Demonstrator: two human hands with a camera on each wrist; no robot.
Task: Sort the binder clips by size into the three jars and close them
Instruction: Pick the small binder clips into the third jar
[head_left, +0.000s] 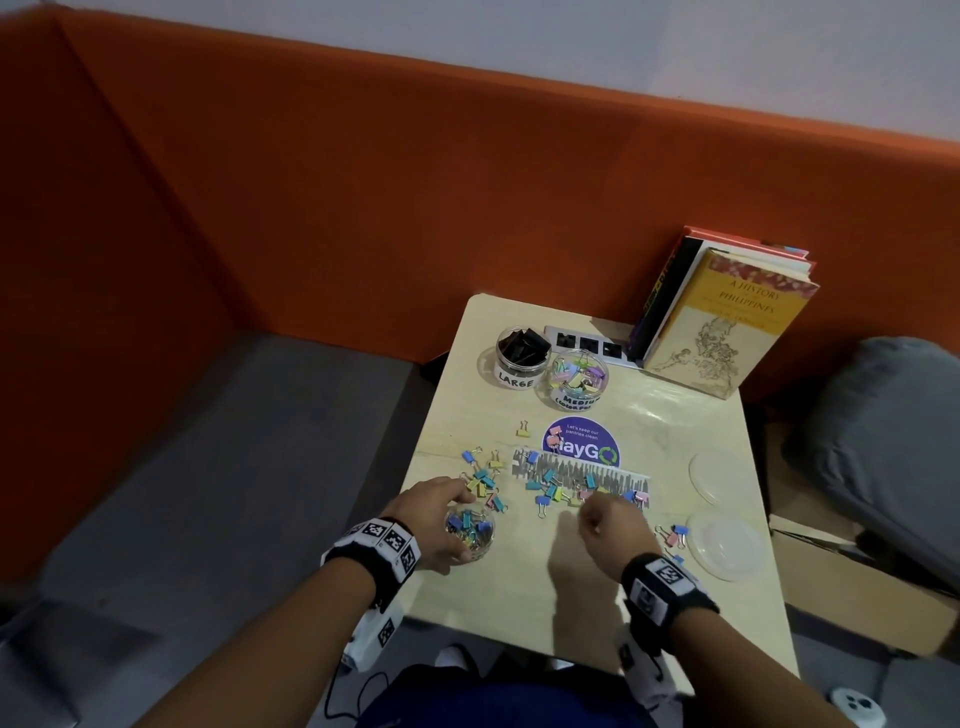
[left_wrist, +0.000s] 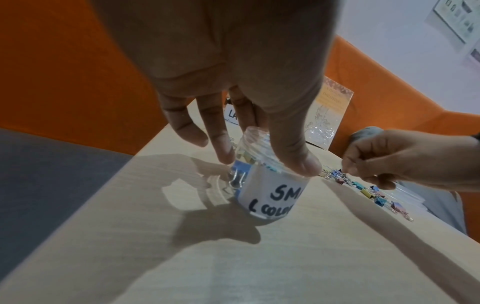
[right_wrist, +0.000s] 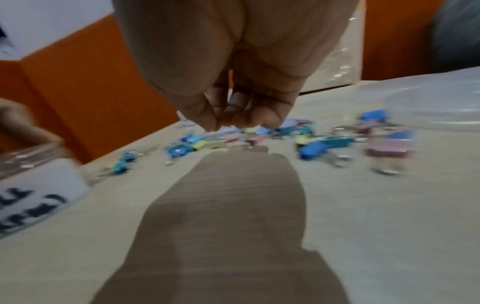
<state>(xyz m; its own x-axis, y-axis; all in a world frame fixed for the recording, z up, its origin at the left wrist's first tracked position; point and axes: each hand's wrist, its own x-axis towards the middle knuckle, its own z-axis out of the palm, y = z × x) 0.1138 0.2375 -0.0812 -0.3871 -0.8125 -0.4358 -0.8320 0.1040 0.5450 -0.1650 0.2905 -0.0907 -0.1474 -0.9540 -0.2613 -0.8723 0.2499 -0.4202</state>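
My left hand (head_left: 441, 512) grips the open small jar (head_left: 470, 532) from above near the table's left edge; thumb and fingers (left_wrist: 226, 152) clasp its rim. The jar (left_wrist: 270, 195) carries a white "SM… (color…)" label and holds several small coloured clips. Loose small clips (head_left: 566, 488) lie scattered mid-table, with another cluster (head_left: 480, 480) just beyond the jar. My right hand (head_left: 592, 506) hovers over the middle pile, its bunched fingertips (right_wrist: 215, 123) pinching at a small clip. At the back stand the "LARGE" jar (head_left: 522, 356) of black clips and the "MEDIUM" jar (head_left: 576, 379) of coloured clips, both open.
Two clear lids (head_left: 719, 475) (head_left: 724, 543) lie at the table's right side. A white power strip (head_left: 587, 343) and a stack of leaning books (head_left: 727, 312) stand at the back. A round blue sticker (head_left: 582, 447) marks the tabletop. Orange partition walls surround the table.
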